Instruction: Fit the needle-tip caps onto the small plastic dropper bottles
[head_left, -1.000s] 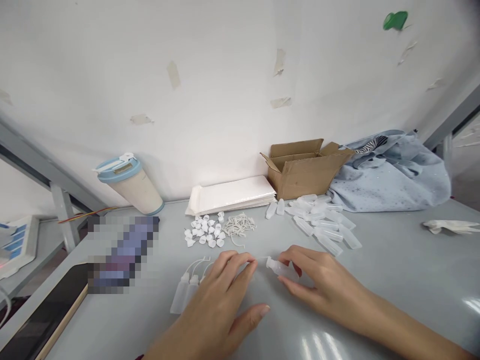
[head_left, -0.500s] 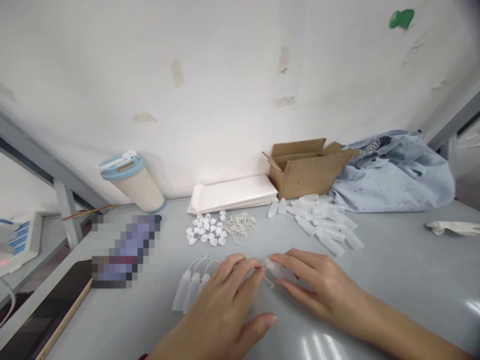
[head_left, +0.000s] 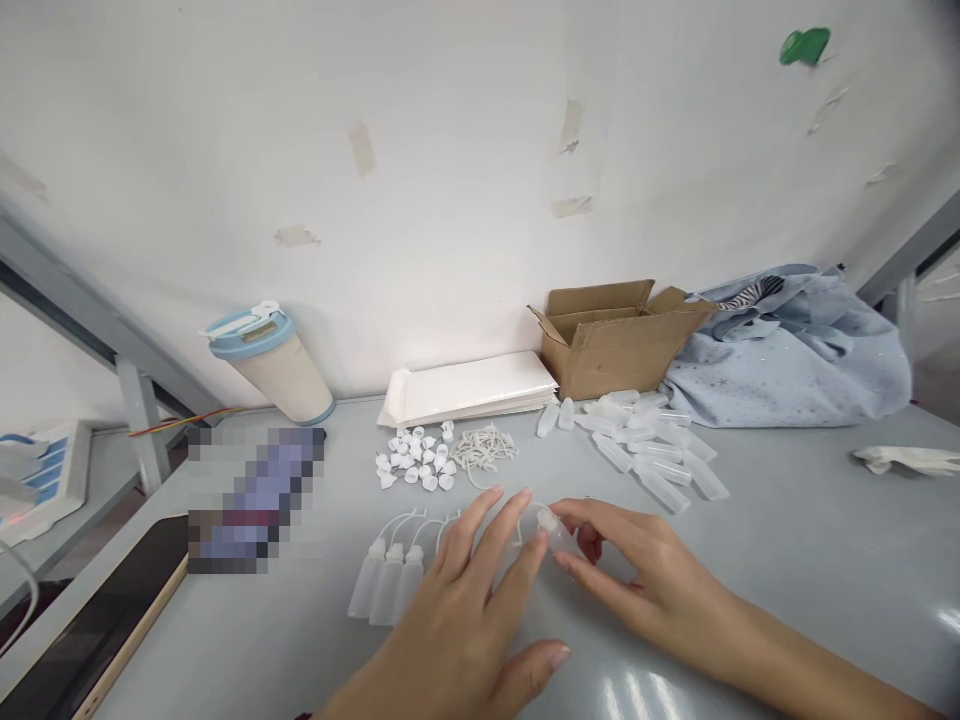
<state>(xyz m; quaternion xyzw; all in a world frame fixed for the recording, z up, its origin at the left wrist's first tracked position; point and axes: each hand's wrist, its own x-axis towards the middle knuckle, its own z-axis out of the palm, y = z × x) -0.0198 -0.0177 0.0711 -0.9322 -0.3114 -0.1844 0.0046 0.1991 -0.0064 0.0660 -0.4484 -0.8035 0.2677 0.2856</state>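
A small translucent dropper bottle (head_left: 556, 533) is pinched in the right hand (head_left: 637, 580) just above the tabletop (head_left: 787, 560), while the left hand (head_left: 465, 620) is spread, fingertips at its nozzle. Three capped bottles (head_left: 390, 590) are laid just left; loose caps (head_left: 416, 465) and empty bottles (head_left: 652, 450) are heaped beyond.

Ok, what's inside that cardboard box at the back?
Nothing can be made out inside the cardboard box: its flaps stand open, but the front wall hides the interior. Clear bottles lie loose on the table in front.

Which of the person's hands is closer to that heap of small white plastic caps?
Left. The left hand lies just below the heap of small white plastic caps; the right hand sits farther right, holding a small translucent bottle.
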